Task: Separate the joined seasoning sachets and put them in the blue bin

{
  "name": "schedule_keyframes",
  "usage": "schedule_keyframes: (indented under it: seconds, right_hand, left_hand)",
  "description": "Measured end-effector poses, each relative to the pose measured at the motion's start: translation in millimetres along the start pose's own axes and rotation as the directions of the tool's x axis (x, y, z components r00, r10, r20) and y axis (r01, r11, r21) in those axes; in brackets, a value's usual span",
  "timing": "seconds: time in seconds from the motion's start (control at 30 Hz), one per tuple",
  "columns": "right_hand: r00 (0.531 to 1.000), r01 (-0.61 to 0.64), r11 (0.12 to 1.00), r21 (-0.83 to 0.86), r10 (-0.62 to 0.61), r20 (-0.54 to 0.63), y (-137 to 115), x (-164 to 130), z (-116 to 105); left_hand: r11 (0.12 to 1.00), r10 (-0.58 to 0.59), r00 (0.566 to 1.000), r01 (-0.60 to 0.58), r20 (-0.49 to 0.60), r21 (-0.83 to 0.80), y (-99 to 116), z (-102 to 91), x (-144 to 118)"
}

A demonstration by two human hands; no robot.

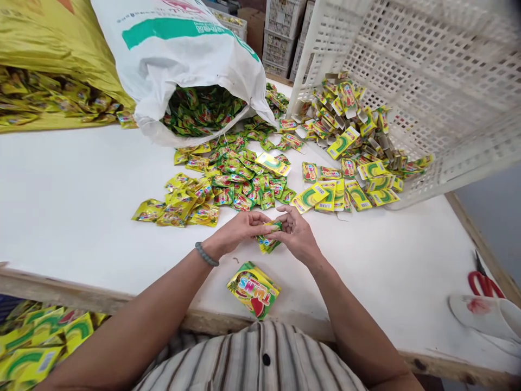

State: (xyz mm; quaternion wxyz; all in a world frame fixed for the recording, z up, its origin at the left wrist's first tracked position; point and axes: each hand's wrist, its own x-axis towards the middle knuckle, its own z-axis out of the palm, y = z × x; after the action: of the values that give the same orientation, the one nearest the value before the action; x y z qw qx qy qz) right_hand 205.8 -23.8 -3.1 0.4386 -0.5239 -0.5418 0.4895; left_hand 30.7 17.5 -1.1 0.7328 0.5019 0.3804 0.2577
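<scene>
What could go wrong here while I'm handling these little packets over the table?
The left hand and right hand pinch a few sachets together, so one could slip out onto the table. The printed box lies close to the table's near edge, and a forearm might nudge it off. The open sack lies tipped toward the loose pile, so more packets may spill and mix in.

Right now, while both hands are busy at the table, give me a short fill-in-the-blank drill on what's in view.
1. Both hands, left hand and right hand, hold a small stack of ____ between them.
2. The white sack lies tipped over, spilling ____ sachets.
3. The red-handled ____ lie at the table's right edge.
4. The flat cartons spill out of a white ____.

Missing words: sachets; green; scissors; crate
</scene>
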Motion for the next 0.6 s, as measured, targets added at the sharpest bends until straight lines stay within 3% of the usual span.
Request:
schedule_keyframes:
  seconds: [0.07,0.17,0.4,0.43,0.5,0.53,0.6]
  right_hand:
    - [0.998,0.056,0.998,-0.032,-0.057,-0.024,4,2,-2]
    - [0.995,0.067,0.997,-0.041,-0.07,-0.072,5,4,-6]
    - [0.987,-0.132,0.971,-0.199,0.148,0.065,-4,1,-1]
    - [0.99,-0.138,0.973,-0.185,0.142,0.008,-3,2,-4]
    - [0.972,-0.114,0.985,-0.126,0.085,-0.218,5,8,-15]
    - [0.932,-0.09,0.99,-0.109,0.045,-0.359,11,12,-24]
    - [0.798,-0.075,0.982,-0.172,-0.044,-0.601,24,21,-42]
  left_hand:
    - [0.999,-0.018,1.0,0.019,0.012,-0.039,1,0.5,0]
    - [0.999,-0.019,0.998,0.016,-0.063,-0.04,1,1.1,1]
    - [0.992,0.095,0.979,-0.078,-0.182,0.1,3,7.0,2]
    - [0.992,0.101,0.973,-0.082,-0.209,0.098,4,6.7,3]
    - [0.991,0.111,0.958,-0.087,-0.266,0.099,5,5.3,4]
    - [0.991,0.11,0.952,-0.084,-0.284,0.102,5,4.6,4]
    - [0.992,0.09,0.951,-0.059,-0.296,0.113,6,3.8,4]
